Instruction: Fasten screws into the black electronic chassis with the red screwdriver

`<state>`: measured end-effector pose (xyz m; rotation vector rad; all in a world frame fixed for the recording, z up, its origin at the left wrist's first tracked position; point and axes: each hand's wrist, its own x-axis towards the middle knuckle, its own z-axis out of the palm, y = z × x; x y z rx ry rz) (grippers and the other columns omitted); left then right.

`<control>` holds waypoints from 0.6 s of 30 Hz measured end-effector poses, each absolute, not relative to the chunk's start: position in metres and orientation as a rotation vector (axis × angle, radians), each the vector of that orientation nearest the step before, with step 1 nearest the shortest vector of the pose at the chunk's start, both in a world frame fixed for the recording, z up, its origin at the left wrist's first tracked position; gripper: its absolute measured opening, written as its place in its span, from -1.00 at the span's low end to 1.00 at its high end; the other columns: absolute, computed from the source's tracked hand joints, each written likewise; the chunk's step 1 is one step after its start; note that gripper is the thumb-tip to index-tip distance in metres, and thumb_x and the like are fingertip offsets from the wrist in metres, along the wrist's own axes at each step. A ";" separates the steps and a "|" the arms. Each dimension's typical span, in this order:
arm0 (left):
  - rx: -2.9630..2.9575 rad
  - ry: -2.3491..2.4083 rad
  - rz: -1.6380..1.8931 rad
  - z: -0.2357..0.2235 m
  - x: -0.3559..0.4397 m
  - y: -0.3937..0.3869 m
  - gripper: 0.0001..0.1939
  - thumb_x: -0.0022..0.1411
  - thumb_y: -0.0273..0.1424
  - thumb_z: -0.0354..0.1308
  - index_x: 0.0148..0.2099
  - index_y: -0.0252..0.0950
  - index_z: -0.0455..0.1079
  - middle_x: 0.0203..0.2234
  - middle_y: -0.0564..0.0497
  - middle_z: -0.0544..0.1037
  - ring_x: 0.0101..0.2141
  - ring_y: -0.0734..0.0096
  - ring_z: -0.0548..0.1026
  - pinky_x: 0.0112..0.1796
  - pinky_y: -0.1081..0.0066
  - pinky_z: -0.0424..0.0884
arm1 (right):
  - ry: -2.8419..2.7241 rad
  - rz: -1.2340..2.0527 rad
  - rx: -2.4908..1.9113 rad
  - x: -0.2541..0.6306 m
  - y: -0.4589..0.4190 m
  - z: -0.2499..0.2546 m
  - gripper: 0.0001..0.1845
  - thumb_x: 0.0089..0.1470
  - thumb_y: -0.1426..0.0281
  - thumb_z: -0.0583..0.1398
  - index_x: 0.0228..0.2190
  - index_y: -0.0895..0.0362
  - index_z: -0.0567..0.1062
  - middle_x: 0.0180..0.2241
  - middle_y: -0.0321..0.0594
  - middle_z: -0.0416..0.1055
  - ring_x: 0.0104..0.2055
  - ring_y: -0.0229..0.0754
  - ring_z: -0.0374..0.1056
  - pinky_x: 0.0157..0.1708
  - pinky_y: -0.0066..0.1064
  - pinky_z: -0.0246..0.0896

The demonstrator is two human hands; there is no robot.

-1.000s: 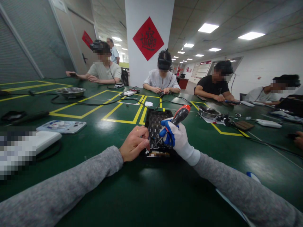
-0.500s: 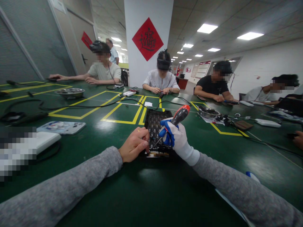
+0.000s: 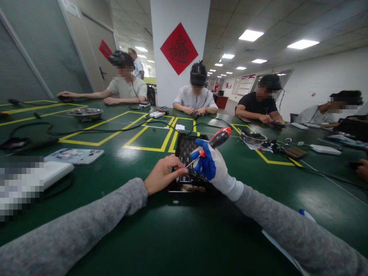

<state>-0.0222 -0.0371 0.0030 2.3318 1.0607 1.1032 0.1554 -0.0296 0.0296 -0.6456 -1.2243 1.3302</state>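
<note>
A black flat device with a perforated panel (image 3: pixel 188 151) lies on the green table (image 3: pixel 178 237) in front of me. My right hand (image 3: pixel 212 165), in a white glove with blue fingertips, grips a screwdriver (image 3: pixel 214 142) with a red and black handle; its shaft slants down to the left toward my other hand. My bare left hand (image 3: pixel 163 174) is at the device's left edge, fingertips pinched together right at the screwdriver's tip. Whatever the fingertips pinch is too small to make out.
White and clear cases (image 3: pixel 74 155) lie to my left. Metal bowls (image 3: pixel 86 112) (image 3: pixel 254 136), black cables (image 3: pixel 115 128), a power strip (image 3: pixel 157 113) and small parts (image 3: pixel 294 152) are spread over the table. Several people sit working at the far side.
My right hand has lifted the screwdriver's tip off the device's near edge and turned it left. My left fingers have moved up to meet the tip.
</note>
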 end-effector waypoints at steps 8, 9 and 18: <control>2.258 0.946 0.971 0.000 -0.020 -0.038 -0.73 0.22 -0.30 -0.01 -0.34 -0.34 0.45 -0.44 0.00 0.48 -0.37 0.45 0.39 -0.26 0.41 0.30 | -1.204 1.429 -0.744 0.153 -0.034 0.039 -0.59 -0.08 0.14 0.18 -0.23 0.13 0.32 -0.54 -0.31 0.41 -0.67 -0.39 0.25 -0.71 -0.59 0.17; 2.247 0.945 0.972 0.000 -0.019 -0.038 -0.75 0.19 -0.29 0.04 -0.34 -0.35 0.45 -0.43 -0.01 0.48 -0.36 0.44 0.39 -0.26 0.40 0.30 | -1.198 1.425 -0.743 0.152 -0.033 0.038 -0.60 -0.08 0.13 0.18 -0.25 0.11 0.30 -0.56 -0.34 0.40 -0.69 -0.38 0.25 -0.72 -0.59 0.16; 2.241 0.865 0.943 0.000 -0.019 -0.038 -0.72 0.23 -0.31 -0.02 -0.31 -0.35 0.46 -0.42 -0.01 0.48 -0.34 0.45 0.39 -0.25 0.40 0.30 | -1.213 1.589 -0.586 0.153 -0.023 0.031 -0.54 -0.04 0.12 0.14 -0.17 0.18 0.35 -0.52 -0.29 0.42 -0.63 -0.39 0.27 -0.68 -0.58 0.17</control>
